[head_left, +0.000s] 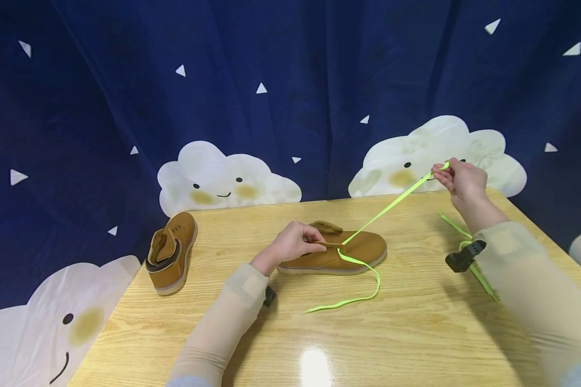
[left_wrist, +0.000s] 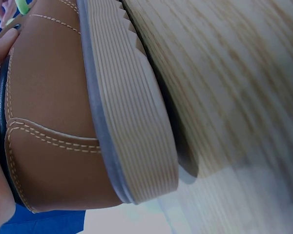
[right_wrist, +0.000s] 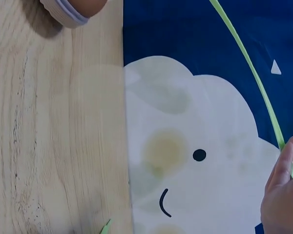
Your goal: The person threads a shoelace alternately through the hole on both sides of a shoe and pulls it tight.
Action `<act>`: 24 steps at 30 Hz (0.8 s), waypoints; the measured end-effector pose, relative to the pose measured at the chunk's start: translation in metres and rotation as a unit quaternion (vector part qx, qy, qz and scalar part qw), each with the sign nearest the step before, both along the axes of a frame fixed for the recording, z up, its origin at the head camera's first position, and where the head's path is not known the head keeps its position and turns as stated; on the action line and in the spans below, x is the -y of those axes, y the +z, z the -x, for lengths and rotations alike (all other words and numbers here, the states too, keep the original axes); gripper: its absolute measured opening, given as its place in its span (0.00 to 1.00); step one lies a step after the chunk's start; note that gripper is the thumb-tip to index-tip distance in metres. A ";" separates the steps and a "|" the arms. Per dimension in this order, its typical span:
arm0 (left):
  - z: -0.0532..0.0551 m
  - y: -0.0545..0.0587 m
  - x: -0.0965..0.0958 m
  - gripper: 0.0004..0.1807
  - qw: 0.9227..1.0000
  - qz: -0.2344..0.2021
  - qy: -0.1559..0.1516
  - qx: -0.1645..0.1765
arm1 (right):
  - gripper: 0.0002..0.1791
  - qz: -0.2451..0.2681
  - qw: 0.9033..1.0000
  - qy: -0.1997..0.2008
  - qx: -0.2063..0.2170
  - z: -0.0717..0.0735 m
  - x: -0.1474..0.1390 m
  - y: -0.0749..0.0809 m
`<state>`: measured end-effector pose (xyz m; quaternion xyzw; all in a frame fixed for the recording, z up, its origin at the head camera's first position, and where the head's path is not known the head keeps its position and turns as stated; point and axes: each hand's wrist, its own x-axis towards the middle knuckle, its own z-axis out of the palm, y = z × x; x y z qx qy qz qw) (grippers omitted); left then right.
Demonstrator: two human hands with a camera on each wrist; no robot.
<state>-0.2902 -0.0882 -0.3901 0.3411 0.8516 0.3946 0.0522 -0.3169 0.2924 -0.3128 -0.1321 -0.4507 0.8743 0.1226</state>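
A brown shoe [head_left: 365, 248] lies on the table with its toe to the right. The left hand [head_left: 294, 242] pinches the edge of its eyelet flap between thumb and fingers. From the eyelets a neon-yellow shoelace [head_left: 392, 203] runs taut up to the right hand [head_left: 467, 183], which pinches it high above the table's far edge. The lace's other end trails in a curve on the wood in front of the shoe. In the left wrist view the shoe's stitched side [left_wrist: 53, 97] and ribbed sole fill much of the picture.
A second brown shoe [head_left: 174, 252], without a lace in its eyelets, stands at the table's left. Another neon-yellow lace [head_left: 452, 226] lies at the right, partly hidden beneath the right forearm. A dark blue curtain [head_left: 319, 80] with clouds hangs behind the wooden table [head_left: 416, 333].
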 end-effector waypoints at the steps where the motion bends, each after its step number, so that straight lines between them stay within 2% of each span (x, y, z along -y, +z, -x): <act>1: 0.000 0.000 0.000 0.02 1.000 0.001 0.000 0.000 | 0.08 0.003 1.000 -0.008 0.001 0.000 -0.002 0.000; 12: 0.000 0.000 0.001 0.03 1.000 0.003 0.000 0.002 | 0.11 0.070 0.995 -0.067 -0.005 0.002 -0.029 0.004; 24: 0.001 -0.001 0.001 0.02 1.000 0.003 -0.004 -0.003 | 0.09 0.098 0.984 -0.152 0.004 0.001 -0.053 0.000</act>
